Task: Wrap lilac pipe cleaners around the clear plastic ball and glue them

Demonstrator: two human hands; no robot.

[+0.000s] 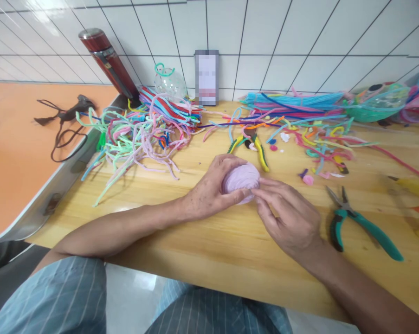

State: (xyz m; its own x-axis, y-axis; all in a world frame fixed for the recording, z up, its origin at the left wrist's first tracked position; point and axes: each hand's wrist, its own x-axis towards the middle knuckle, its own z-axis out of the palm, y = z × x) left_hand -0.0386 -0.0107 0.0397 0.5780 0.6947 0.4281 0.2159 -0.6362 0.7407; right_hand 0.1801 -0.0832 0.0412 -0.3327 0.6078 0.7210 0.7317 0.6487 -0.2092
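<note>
A lilac ball [242, 178] of what looks like coiled pipe cleaner, its rows wound round and round, is held just above the wooden table. My left hand [212, 188] wraps around its left side, thumb along the near face and fingers over the top. At the ball's right edge, my right hand [289, 213] pinches with thumb and fingertips; the exact spot between those fingertips is hidden. Teal-handled long-nose pliers [350, 213] lie with jaws parted to the right of my right hand. Behind the ball rest yellow-and-green-handled pliers [261, 150].
Loose pipe cleaners [136, 139] sprawl at the left, with a blue bundle [293, 101] at the back right. Coloured scraps [308, 179] litter the right side. A phone [207, 79] leans on the tiles near a red flask [108, 65]. A glue gun [73, 109] sits on the orange surface.
</note>
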